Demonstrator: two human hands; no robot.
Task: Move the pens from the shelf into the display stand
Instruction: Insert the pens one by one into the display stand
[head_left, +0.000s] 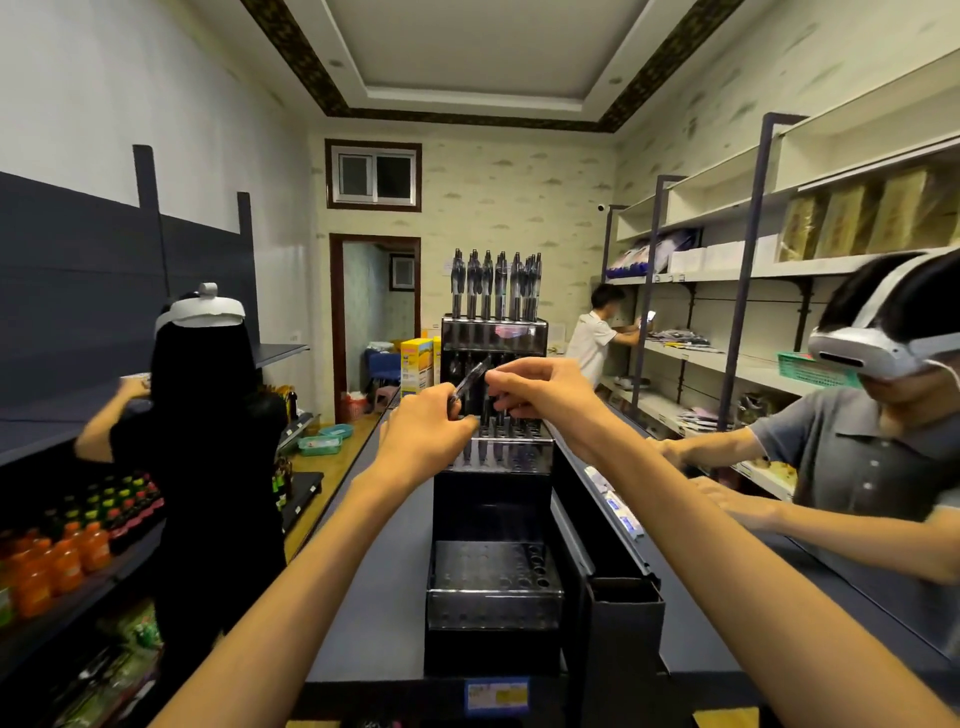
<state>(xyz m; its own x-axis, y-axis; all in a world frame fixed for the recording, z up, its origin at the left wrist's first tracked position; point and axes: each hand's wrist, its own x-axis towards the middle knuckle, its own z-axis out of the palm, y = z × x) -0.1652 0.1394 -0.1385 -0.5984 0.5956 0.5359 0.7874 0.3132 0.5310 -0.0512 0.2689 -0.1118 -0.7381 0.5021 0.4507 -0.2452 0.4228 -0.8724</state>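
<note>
A black tiered display stand (493, 587) sits on the shelf top in front of me. Its top tier holds several dark pens (496, 286) standing upright. My left hand (426, 434) grips a dark pen (470, 379) that points up and to the right, in front of the middle tier. My right hand (540, 389) pinches the upper end of that same pen. The lower tier (493, 571) shows rows of holes with no pens in them.
A black box (623, 613) stands right of the stand. One person with a headset (208, 415) stands at the left shelf with drink bottles (67, 556). Another (857, 441) reaches over the shelf top at right. A third person (597, 332) works at the far shelves.
</note>
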